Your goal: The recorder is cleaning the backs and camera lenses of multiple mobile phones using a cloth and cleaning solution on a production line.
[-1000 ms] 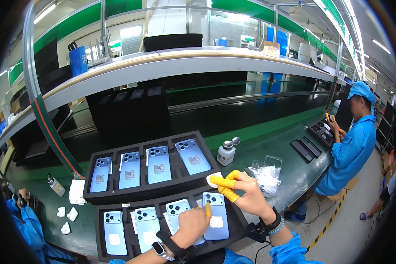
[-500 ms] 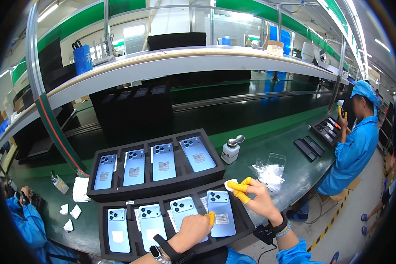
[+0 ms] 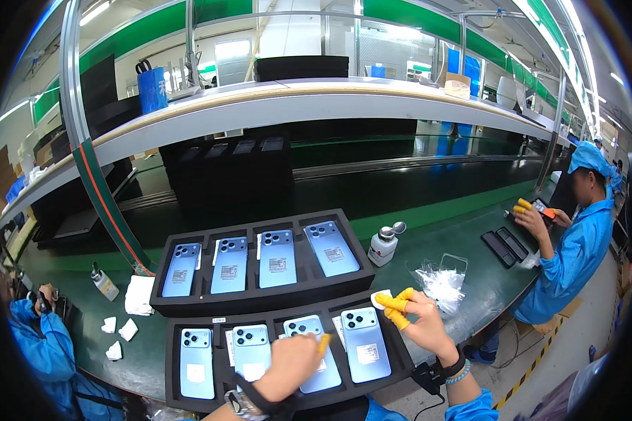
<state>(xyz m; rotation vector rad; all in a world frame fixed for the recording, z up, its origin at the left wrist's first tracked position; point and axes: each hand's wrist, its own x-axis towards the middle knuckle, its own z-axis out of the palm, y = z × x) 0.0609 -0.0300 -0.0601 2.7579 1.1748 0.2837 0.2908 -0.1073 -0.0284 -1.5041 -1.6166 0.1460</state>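
My right hand (image 3: 428, 328) is raised past the near tray's right end. Its fingers, in yellow finger cots, pinch a small white wipe pad (image 3: 380, 299). My left hand (image 3: 293, 363) hovers over the middle of the near black foam tray (image 3: 218, 321), blurred; one yellow-tipped finger shows and the others are hidden. Below that hand lies a light blue smartphone (image 3: 319, 379), back up and partly covered. To its right lies another blue smartphone (image 3: 364, 344) with a white label. Farther left in the tray are a smartphone (image 3: 196, 351) and a smartphone (image 3: 251, 344) with white squares on their backs.
A second foam tray (image 3: 260, 298) behind holds several blue phones. Right of it stand a pump bottle (image 3: 383, 247) and a heap of clear plastic film (image 3: 442, 286). Folded white cloths (image 3: 140, 295) and a dropper bottle (image 3: 104, 284) lie left. A co-worker (image 3: 583, 224) stands at right.
My left hand has moved left, off the rightmost near phone, toward the phone beside it. My right hand still pinches the wipe pad. The whole view has shifted slightly.
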